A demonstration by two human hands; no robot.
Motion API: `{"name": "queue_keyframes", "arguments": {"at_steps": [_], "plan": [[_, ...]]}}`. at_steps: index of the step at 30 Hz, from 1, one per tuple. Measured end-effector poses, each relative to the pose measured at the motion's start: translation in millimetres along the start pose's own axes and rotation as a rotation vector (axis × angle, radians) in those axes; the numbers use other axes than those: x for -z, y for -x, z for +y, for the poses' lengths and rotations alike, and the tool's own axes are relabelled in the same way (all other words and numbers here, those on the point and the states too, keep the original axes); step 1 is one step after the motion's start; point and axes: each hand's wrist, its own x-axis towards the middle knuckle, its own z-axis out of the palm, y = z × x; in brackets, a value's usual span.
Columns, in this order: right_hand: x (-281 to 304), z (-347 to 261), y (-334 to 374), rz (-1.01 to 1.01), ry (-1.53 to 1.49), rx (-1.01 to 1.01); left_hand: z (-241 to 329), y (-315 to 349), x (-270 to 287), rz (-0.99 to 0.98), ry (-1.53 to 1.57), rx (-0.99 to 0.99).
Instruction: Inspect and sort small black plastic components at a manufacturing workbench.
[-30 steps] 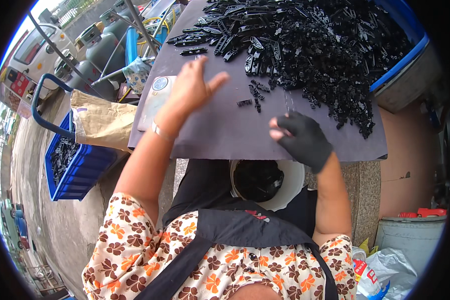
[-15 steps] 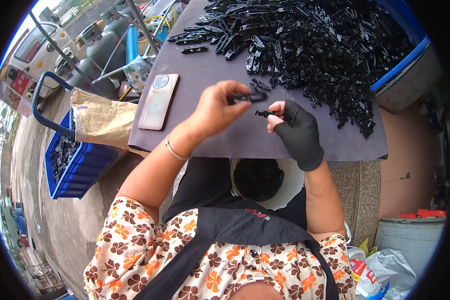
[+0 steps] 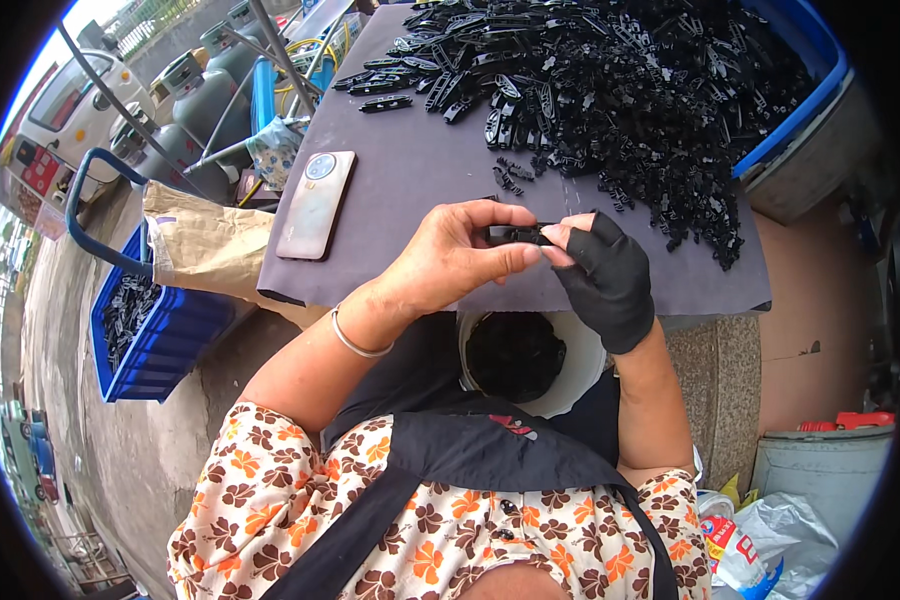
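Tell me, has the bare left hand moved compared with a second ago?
Yes. The left hand has pulled back off the phone toward the gloved right hand; both pinch a small black part.

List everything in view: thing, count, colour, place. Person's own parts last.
small plastic part: one, black, pinched between both hands
plastic parts pile: many, black, far side of board
board: one, grey-purple, in front of the person
phone: one, pale, face down on board's left
bucket: one, white, black parts inside, under the hands
crate: one, blue, black parts inside, on ground at left
paper bag: one, brown, beside crate
gas cylinders: several, grey, far left
left hand: bare, bracelet at wrist
right hand: black fingerless glove
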Motion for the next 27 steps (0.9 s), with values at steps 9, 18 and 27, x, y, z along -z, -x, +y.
{"name": "queue_keyframes", "arguments": {"at_steps": [9,18,27], "plan": [[-18.7,-7.0,9.6,0.145,-0.633,-0.83,-27.6,6.0,-17.8,0.178,-0.121,-0.419],[-25.2,-24.4,10.3,0.071,-1.015,-0.93,-27.8,4.5,-25.4,0.32,-0.68,-0.782],[-12.3,-13.3,16.1,-0.007,-0.751,-0.688,-25.3,16.7,-18.3,0.09,-0.199,-0.245]]}}
